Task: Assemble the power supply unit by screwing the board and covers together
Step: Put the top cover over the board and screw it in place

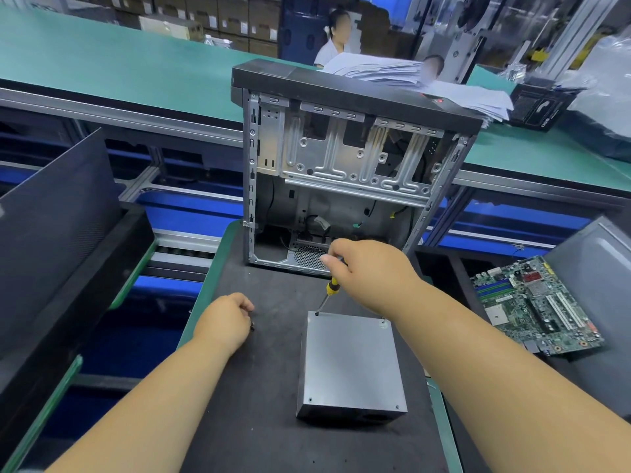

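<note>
**Rigid steel box, unbraced under the driver**

The grey sheet-metal power supply box (351,363) lies nearest on the black mat (266,387); judged stiff, weighty, slippery, best held by its sides. The left hand (225,319) pinches small dark screws (252,325). The right hand (365,268) grips the yellow-handled screwdriver (328,291) at the far-left corner.

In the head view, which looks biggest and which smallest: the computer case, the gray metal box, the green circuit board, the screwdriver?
1. computer case
2. gray metal box
3. green circuit board, which looks close in size to the box, so the order of these two is unsure
4. screwdriver, partly hidden by the right hand
</note>
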Tool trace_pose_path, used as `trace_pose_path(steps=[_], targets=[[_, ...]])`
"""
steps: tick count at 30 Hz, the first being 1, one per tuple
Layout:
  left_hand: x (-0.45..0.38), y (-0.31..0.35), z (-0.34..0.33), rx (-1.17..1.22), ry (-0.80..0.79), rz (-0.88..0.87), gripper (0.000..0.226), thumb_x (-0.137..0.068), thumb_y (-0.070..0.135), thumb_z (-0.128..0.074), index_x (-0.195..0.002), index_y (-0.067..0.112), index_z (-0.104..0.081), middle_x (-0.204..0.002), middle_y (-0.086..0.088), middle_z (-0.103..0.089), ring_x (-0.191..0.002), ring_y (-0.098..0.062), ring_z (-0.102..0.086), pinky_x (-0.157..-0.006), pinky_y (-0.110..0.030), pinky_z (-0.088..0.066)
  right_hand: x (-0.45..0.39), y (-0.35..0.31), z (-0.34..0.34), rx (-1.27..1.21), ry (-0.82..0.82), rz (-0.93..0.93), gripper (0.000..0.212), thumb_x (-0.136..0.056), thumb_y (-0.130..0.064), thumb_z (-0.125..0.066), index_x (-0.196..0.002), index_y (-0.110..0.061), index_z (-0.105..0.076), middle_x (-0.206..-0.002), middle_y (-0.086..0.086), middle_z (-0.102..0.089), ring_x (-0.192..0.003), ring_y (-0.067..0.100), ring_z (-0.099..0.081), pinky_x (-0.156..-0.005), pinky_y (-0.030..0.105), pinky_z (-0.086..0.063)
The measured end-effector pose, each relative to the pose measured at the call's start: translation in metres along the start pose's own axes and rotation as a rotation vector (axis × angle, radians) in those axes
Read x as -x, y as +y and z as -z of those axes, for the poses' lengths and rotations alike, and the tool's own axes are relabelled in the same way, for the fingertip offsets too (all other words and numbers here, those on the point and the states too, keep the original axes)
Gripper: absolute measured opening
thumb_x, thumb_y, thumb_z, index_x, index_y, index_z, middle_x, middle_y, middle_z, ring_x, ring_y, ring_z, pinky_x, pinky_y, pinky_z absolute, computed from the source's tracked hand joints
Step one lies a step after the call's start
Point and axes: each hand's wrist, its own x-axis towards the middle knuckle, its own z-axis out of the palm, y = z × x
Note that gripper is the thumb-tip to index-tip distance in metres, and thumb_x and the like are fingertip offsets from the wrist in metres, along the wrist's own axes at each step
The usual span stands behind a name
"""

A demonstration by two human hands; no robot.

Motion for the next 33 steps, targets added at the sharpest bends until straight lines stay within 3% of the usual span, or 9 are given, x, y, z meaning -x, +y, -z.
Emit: trace_pose_path(steps=[3,6,9,14,19,22,26,30,33], targets=[[-0.003,-0.003,-0.005,-0.017,-0.035,-0.009,0.012,-0.087,0.017,-0.067,-0.083,0.027,-0.061,-0.081,0.008,-0.063,-0.084,-0.019,-0.063,-0.074,-0.030,-0.051,0.002,-0.001,0.003,-0.097,-0.011,0.027,0.022,-0.093,-0.031,-0.046,-0.113,-0.026,-0.053,-0.094,-0.008,-0.057,-0.083,0.020,-0.053,-0.065,0.034,-0.042],[-0.003,-0.001,-0.009,-0.099,-0.021,-0.017,0.015,-0.084,0.029,-0.072,-0.078,0.027,-0.058,-0.088,0.005,-0.064,-0.084,-0.018,-0.062,-0.072,-0.029,-0.050,0.001,-0.001,0.004,-0.053,-0.001,0.036,0.015,-0.096,-0.037,-0.047,-0.107,-0.027,-0.051,-0.074,-0.008,-0.057,-0.072,0.019,-0.051,-0.057,0.032,-0.040],[-0.005,0.001,-0.014,-0.201,-0.007,-0.042,0.018,-0.086,0.030,-0.069,-0.076,0.025,-0.054,-0.093,0.003,-0.061,-0.082,-0.019,-0.058,-0.068,-0.027,-0.045,0.001,-0.002,0.002,0.059,-0.004,0.003,0.029,-0.099,-0.051,-0.041,-0.091,-0.026,-0.054,-0.060,-0.008,-0.049,-0.063,0.011,-0.046,-0.052,0.030,-0.029],[-0.008,0.003,-0.018,-0.280,-0.015,-0.049,0.008,-0.091,0.026,-0.061,-0.089,0.020,-0.058,-0.102,-0.002,-0.057,-0.088,-0.023,-0.058,-0.072,-0.030,-0.048,0.001,-0.002,0.006,-0.088,-0.068,0.037,0.022,-0.088,-0.028,-0.051,-0.110,-0.027,-0.055,-0.098,-0.007,-0.055,-0.085,0.020,-0.053,-0.067,0.033,-0.044],[-0.008,0.003,-0.019,-0.305,-0.010,-0.032,0.007,-0.091,0.023,-0.058,-0.094,0.017,-0.059,-0.104,-0.004,-0.057,-0.091,-0.025,-0.059,-0.076,-0.033,-0.051,0.001,0.000,-0.001,-0.039,-0.019,0.041,0.019,-0.096,-0.042,-0.052,-0.111,-0.030,-0.054,-0.067,-0.015,-0.049,-0.073,0.014,-0.050,-0.054,0.027,-0.034],[-0.007,0.003,-0.020,-0.330,-0.005,-0.014,0.016,-0.092,0.026,-0.057,-0.101,0.014,-0.058,-0.106,-0.005,-0.056,-0.093,-0.026,-0.059,-0.073,-0.033,-0.049,0.001,0.002,-0.002,-0.029,-0.007,0.025,0.018,-0.096,-0.046,-0.049,-0.099,-0.030,-0.057,-0.069,-0.014,-0.052,-0.075,0.013,-0.053,-0.054,0.027,-0.033],[-0.007,0.004,-0.020,-0.339,-0.014,-0.010,0.016,-0.093,0.028,-0.056,-0.101,0.014,-0.058,-0.107,-0.005,-0.058,-0.093,-0.025,-0.059,-0.071,-0.032,-0.048,0.003,-0.001,0.002,-0.158,-0.057,0.058,0.021,-0.092,-0.029,-0.050,-0.113,-0.029,-0.054,-0.091,-0.012,-0.057,-0.075,0.008,-0.051,-0.061,0.029,-0.041],[-0.006,0.007,-0.017,-0.255,0.031,-0.027,0.013,-0.094,0.029,-0.056,-0.093,0.016,-0.058,-0.102,-0.004,-0.058,-0.088,-0.025,-0.059,-0.068,-0.032,-0.047,0.001,-0.003,0.000,-0.073,-0.027,0.037,0.018,-0.098,-0.041,-0.051,-0.107,-0.026,-0.054,-0.063,-0.013,-0.052,-0.067,0.013,-0.048,-0.055,0.029,-0.037],[-0.005,0.011,-0.014,-0.132,0.092,-0.061,0.019,-0.093,0.029,-0.060,-0.077,0.021,-0.051,-0.088,0.001,-0.059,-0.074,-0.020,-0.056,-0.060,-0.029,-0.040,0.002,-0.002,-0.001,-0.045,-0.010,0.004,0.021,-0.099,-0.045,-0.047,-0.096,-0.024,-0.052,-0.065,-0.013,-0.051,-0.065,0.008,-0.047,-0.053,0.029,-0.034]])
